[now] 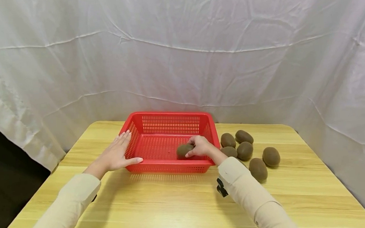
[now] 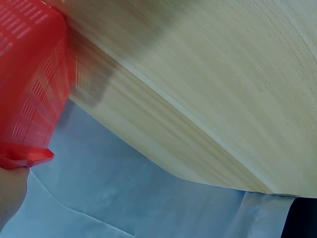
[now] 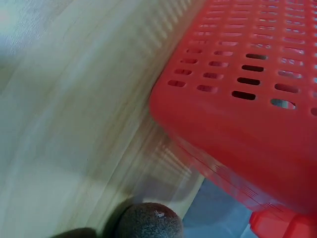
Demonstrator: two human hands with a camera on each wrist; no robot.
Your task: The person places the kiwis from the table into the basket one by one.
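A red plastic basket (image 1: 165, 167) with slotted walls stands on the wooden table. My left hand (image 1: 117, 154) rests on its left end with fingers and thumb spread, the thumb along the front rim; only a bit of that hand (image 2: 11, 194) shows in the left wrist view. Inside the basket, near the front right corner, my right hand (image 1: 201, 146) grips a brown kiwi (image 1: 183, 151) low over the slotted floor. The right wrist view catches the basket's outer wall (image 3: 223, 124) but neither that hand nor the held fruit.
Several kiwis lie on the table right of the basket, among them one near the front (image 1: 258, 169) and one farther right (image 1: 271, 157). A fuzzy kiwi (image 3: 149, 221) shows low in the right wrist view. A pale curtain (image 1: 178, 57) hangs behind the table (image 1: 163, 203).
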